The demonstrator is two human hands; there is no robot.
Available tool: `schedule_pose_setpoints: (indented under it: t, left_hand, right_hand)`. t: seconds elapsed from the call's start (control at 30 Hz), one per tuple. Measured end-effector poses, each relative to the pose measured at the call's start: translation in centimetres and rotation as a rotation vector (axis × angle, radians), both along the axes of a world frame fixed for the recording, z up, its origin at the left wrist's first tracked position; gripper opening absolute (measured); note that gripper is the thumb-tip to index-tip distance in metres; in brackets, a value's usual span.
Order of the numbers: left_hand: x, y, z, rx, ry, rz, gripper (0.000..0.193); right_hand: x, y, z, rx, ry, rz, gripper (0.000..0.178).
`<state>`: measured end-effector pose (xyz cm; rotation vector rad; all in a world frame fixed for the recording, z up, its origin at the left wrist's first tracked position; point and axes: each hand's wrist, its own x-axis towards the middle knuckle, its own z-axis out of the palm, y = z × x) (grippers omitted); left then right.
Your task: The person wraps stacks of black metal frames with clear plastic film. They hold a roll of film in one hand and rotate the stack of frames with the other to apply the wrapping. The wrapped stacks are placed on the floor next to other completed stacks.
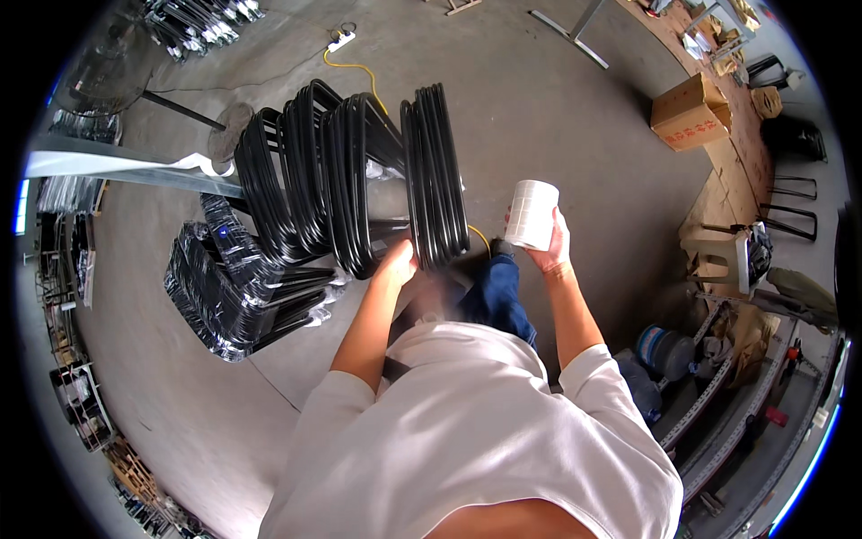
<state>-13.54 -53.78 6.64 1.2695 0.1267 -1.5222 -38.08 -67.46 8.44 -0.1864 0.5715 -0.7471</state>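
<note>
Lying on the grey floor [180, 395] at the left, a bundle of black tubing wrapped in shiny clear film [202, 301] sits just below a row of bent black tube frames [310, 171]. The frames are nested closely in several groups, their rounded ends turned toward the wearer; behind them a yellow cable [357, 66] runs from a white power strip [341, 41]. The rightmost group of frames [435, 175] stands nearly upright, a little apart at its top from the others. Of the two hands, the left hand [398, 263] is at the lower end of this group, its fingertips hidden, so I cannot tell how firmly they close. Further right, above a blue trouser leg [499, 295], the right hand [554, 244] holds a white roll [532, 214] from its right side, tilted slightly, well clear of the floor. Beyond are an open cardboard box [690, 115] and, lower down, a blue-tinted water bottle [666, 350] by a metal rack [741, 422].
</note>
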Motion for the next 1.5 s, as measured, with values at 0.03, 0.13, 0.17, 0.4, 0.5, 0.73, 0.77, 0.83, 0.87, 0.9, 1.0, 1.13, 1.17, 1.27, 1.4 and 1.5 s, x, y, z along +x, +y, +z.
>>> schedule_pose_setpoints:
  t: [0.03,0.13,0.17,0.4,0.5,0.73,0.77,0.83,0.87,0.9,1.0,1.13,1.17,1.27,1.4,1.5]
  left_hand:
    - [0.1,-0.5,-0.7,-0.009,0.066,-0.079,0.022]
    - [-0.4,-2.3,-4.2,-0.084,0.307,-0.241,0.023]
    - [-0.5,-3.4,-3.8,-0.159,0.581,-0.34,0.022]
    - [-4.1,-7.1,-3.9,-0.511,0.717,-0.074,0.027]
    - [-3.9,-6.8,-5.0,-0.535,0.753,-0.079,0.027]
    - [-3.4,-5.6,-5.0,-0.523,0.229,-0.33,0.035]
    - [-2.6,-5.9,-5.2,-0.399,0.692,-0.165,0.036]
    - [-2.3,-5.1,-5.5,-0.429,0.734,-0.13,0.033]
    - [-2.3,-5.0,-4.2,-0.406,0.783,-0.106,0.032]
    - [-2.4,-5.1,-2.6,-0.387,0.832,-0.081,0.031]
    - [-2.7,-4.8,-0.7,-0.347,0.509,-0.055,0.029]
    - [-2.8,-4.3,-0.9,-0.392,0.479,-0.035,0.027]
    - [-2.8,-4.1,-0.8,-0.386,0.445,-0.029,0.027]
    - [-2.6,-4.2,-0.9,-0.363,0.345,-0.034,0.026]
    - [-2.4,-4.2,-1.1,-0.324,0.218,-0.031,0.025]
    - [-2.2,-4.2,-0.9,-0.316,0.165,-0.041,0.024]
  right_hand:
    - [0.1,-0.7,-0.5,-0.008,-0.006,-0.005,0.068]
    - [1.0,-2.4,-2.7,-0.024,-0.023,0.005,0.069]
    - [1.3,-2.6,-3.3,-0.011,-0.05,0.019,0.07]
    - [5.3,-1.3,-4.7,0.016,-0.225,0.14,0.057]
    - [5.6,-1.1,-4.3,0.124,-0.238,0.186,0.058]
    - [5.4,-0.7,-4.7,0.121,-0.218,0.218,0.051]
    - [5.6,-0.8,-5.2,0.092,-0.185,0.212,0.049]
    - [5.3,-1.3,-6.6,0.057,-0.215,0.255,0.053]
    - [5.0,-1.3,-7.1,0.036,-0.23,0.275,0.055]
    - [4.8,-1.3,-7.1,0.059,-0.212,0.29,0.055]
    - [4.6,-2.0,-4.5,0.073,-0.151,0.383,0.061]
    - [4.4,-3.2,-5.1,-0.129,0.01,0.572,0.074]
    - [4.5,-3.3,-4.0,-0.174,0.037,0.57,0.075]
    - [4.8,-3.6,-2.2,-0.313,0.128,0.567,0.077]
    - [5.0,-3.8,-0.8,-0.552,0.296,0.611,0.078]
    - [5.4,-3.7,-0.1,-0.603,0.435,0.585,0.079]
